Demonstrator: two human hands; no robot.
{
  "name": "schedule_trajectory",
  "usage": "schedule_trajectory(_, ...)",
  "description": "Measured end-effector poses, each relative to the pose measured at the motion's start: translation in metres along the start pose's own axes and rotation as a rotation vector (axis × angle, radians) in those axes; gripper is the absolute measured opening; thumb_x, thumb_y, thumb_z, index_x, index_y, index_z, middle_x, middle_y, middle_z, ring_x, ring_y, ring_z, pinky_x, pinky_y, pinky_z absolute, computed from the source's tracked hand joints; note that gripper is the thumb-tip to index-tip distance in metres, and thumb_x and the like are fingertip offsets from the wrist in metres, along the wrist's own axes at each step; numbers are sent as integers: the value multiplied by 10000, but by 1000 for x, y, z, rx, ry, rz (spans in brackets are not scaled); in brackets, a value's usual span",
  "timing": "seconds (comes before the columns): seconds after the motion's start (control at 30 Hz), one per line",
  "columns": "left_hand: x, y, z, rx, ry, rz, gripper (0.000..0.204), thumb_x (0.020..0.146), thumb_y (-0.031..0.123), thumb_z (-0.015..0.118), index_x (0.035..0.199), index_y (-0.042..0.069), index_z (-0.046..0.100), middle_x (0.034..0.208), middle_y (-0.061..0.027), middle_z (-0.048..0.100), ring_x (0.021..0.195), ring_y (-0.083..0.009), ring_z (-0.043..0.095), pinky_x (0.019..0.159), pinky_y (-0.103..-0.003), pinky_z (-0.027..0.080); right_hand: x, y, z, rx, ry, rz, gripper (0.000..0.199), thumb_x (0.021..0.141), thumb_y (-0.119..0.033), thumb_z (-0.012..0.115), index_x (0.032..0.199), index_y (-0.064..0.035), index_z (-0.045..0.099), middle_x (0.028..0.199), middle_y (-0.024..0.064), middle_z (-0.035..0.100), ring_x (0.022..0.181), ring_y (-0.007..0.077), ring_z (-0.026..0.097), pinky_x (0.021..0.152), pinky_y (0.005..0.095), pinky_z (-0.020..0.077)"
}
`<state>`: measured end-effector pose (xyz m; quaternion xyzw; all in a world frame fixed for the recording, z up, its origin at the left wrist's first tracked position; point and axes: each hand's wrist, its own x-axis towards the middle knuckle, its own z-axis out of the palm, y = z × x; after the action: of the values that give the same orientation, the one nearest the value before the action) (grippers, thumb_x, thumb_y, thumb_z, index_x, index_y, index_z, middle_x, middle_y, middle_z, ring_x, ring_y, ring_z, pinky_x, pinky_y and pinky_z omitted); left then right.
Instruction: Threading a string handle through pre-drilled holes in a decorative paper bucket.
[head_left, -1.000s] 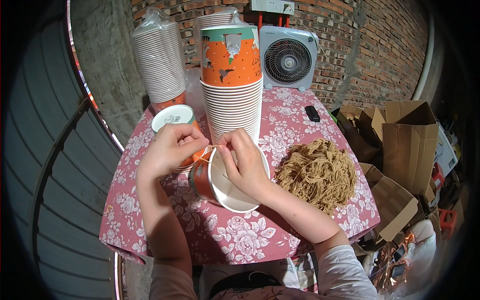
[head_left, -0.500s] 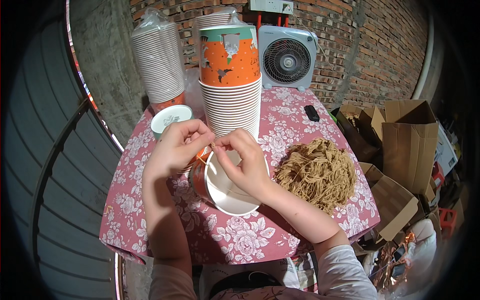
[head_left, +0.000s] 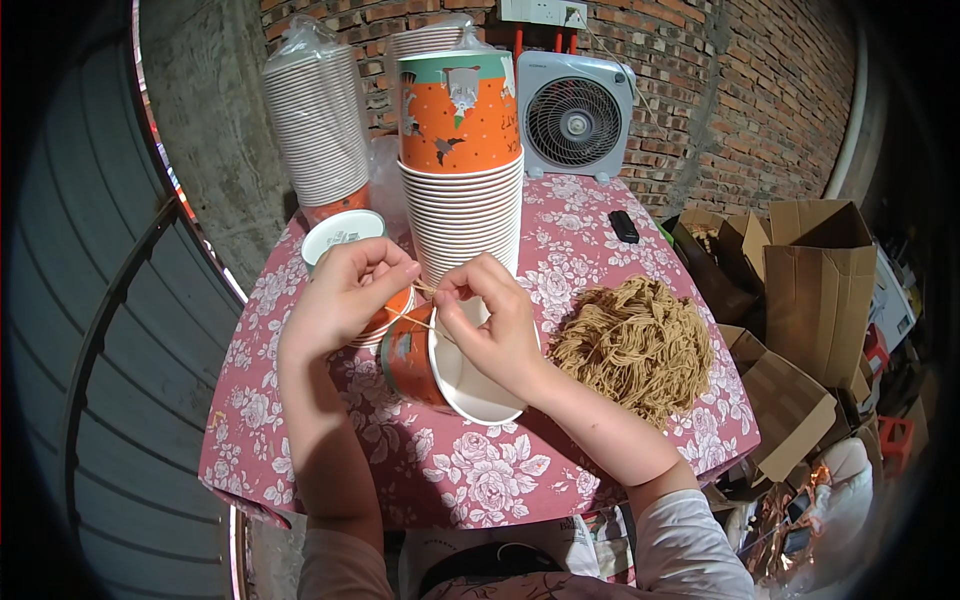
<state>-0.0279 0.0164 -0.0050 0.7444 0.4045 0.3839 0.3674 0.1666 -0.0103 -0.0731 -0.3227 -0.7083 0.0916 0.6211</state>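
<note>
In front of me an orange paper bucket [head_left: 411,368] lies tipped on its side, its white inside turned toward me and to the right. A thin tan string [head_left: 408,317] runs at the bucket's rim, between my fingers. My left hand [head_left: 345,292] pinches the string just left of the opening. Over the rim, my right hand [head_left: 497,325] pinches it too, with fingertips close to the left ones. Whether the string is knotted or passes through the bucket wall cannot be made out. To the right of my right forearm lies a heap of tan strings [head_left: 632,350].
Behind my hands rises a tall stack of nested buckets [head_left: 462,205]. Upside-down buckets with a pale base [head_left: 342,232] stand left of it. Farther back are a bagged stack [head_left: 318,125] and a grey box fan [head_left: 575,118]. Cardboard boxes [head_left: 815,290] crowd the table's right side.
The bucket has turned a little, showing more of its orange side. My fingertips have drawn slightly apart, and more string shows between them.
</note>
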Motion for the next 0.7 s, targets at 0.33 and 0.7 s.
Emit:
schedule_trajectory(0.33, 1, -3, 1, 33, -59, -1, 173, 962, 180, 712, 943, 11, 678, 670, 97, 494, 618, 10, 415, 522, -214, 321, 0, -1, 0, 11, -2, 16, 100, 881, -77, 691, 927, 1, 649, 841, 109, 586, 787, 245, 623, 694, 353, 502)
schedule_trajectory(0.7, -2, -4, -6, -68, -99, 15, 153, 986, 181, 691, 995, 32, 661, 669, 102, 504, 584, 22, 412, 498, -184, 293, 0, 1, 2, 28, 9, 23, 109, 898, -91, 695, 921, 2, 642, 827, 103, 583, 758, 230, 612, 681, 344, 491)
